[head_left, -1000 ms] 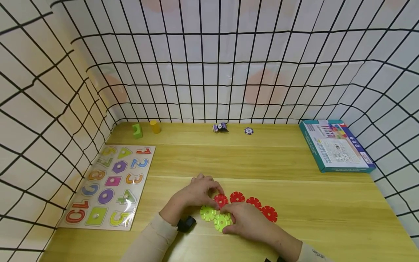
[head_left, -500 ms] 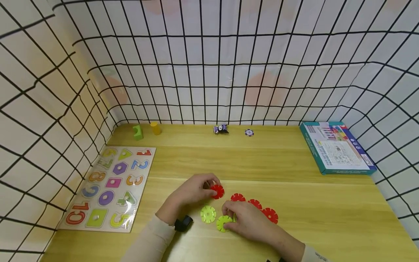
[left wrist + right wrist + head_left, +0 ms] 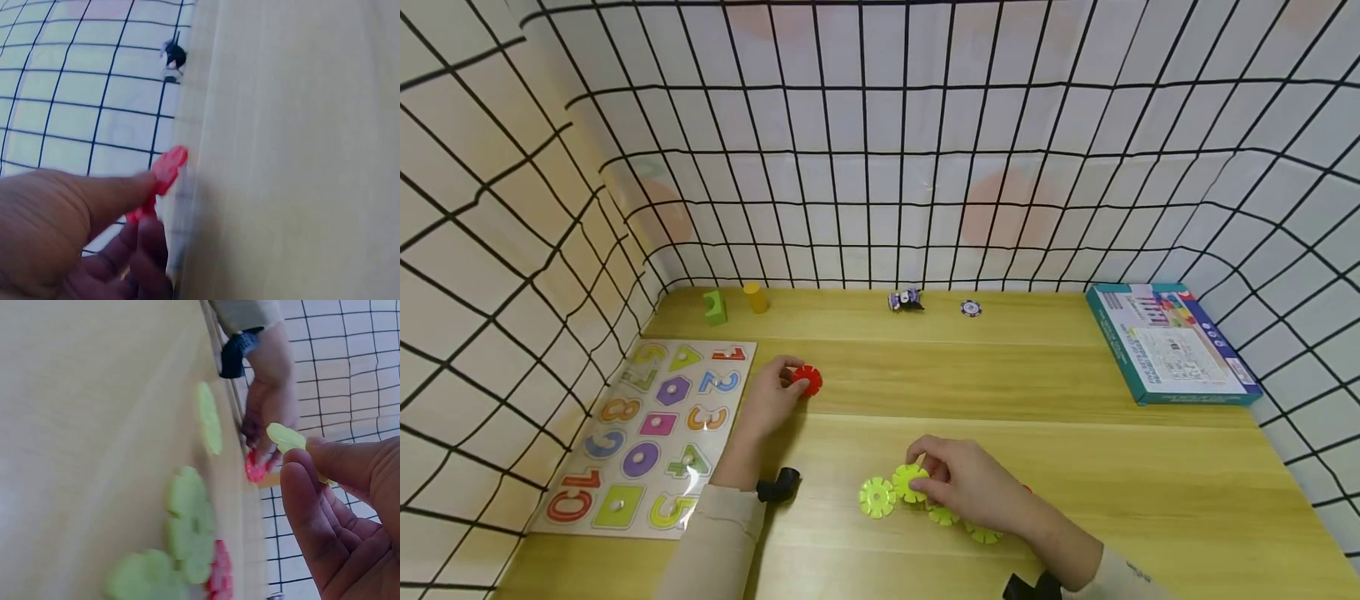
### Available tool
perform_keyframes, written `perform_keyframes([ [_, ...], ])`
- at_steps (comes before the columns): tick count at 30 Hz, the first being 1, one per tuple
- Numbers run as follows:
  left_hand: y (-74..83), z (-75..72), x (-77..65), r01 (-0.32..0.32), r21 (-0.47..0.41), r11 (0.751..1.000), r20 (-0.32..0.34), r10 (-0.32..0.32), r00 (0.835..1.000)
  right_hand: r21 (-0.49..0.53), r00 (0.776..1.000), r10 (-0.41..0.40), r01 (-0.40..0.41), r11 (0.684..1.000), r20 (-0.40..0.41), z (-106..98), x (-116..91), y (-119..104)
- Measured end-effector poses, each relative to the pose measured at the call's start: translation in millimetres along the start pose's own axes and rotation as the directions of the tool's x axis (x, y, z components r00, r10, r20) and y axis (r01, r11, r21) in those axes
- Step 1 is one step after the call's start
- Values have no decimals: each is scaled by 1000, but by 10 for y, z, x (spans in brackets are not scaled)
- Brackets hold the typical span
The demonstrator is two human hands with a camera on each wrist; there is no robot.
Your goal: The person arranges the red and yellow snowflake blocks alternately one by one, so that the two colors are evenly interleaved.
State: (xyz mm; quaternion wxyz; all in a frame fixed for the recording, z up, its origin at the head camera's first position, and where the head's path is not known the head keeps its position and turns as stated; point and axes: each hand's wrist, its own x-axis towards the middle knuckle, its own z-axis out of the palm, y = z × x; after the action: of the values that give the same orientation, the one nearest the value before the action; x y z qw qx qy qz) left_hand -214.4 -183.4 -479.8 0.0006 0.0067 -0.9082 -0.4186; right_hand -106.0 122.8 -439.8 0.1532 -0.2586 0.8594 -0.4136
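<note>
My left hand (image 3: 767, 398) pinches a red notched disc (image 3: 807, 381) between thumb and fingers, beside the puzzle board's right edge. The same red disc (image 3: 167, 170) shows at the fingertips in the left wrist view. With thumb and fingers, my right hand (image 3: 973, 479) pinches a yellow-green notched disc (image 3: 910, 482), held above the table in the right wrist view. A loose yellow-green disc (image 3: 877, 497) lies flat just left of it. More yellow-green discs (image 3: 983, 533) lie under and in front of the right hand, which mostly hides the red discs (image 3: 220, 572) behind it.
A number and shape puzzle board (image 3: 658, 425) lies at left. Along the back are a green block (image 3: 716, 307), a yellow cylinder (image 3: 756, 298), a small purple-black item (image 3: 906, 300) and a round chip (image 3: 971, 308). A flat box (image 3: 1172, 346) sits back right; black wire mesh (image 3: 880, 167) encloses the table.
My left hand has carried the red disc leftward and farther back, away from the other discs. My right hand has raised the yellow-green disc and shifted slightly away from me.
</note>
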Motion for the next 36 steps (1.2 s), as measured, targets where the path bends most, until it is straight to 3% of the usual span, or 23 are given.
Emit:
perform_keyframes([
  [6, -16, -36, -16, 13, 87, 996, -47, -9, 999, 29, 1000, 11, -11, 1000, 4, -89, 282, -95],
  [13, -33, -24, -55, 57, 128, 990, -32, -53, 998, 67, 999, 39, -40, 997, 18, -43, 842, -157],
  [20, -55, -23, -43, 47, 123, 991, -35, -43, 998, 168, 985, 164, -153, 974, -54, 48, 1391, -135],
  [24, -41, -31, -35, 39, 123, 992, -36, -35, 999, 153, 974, 209, -194, 969, -85, 105, 1648, -75],
  [30, -25, -20, -6, 56, 121, 991, -18, -54, 998, 81, 966, 241, -234, 969, -92, 198, 1874, 31],
  [36, -22, -19, -22, 50, 147, 988, -7, -50, 999, 10, 959, 277, -277, 961, -56, 265, 1947, -4],
])
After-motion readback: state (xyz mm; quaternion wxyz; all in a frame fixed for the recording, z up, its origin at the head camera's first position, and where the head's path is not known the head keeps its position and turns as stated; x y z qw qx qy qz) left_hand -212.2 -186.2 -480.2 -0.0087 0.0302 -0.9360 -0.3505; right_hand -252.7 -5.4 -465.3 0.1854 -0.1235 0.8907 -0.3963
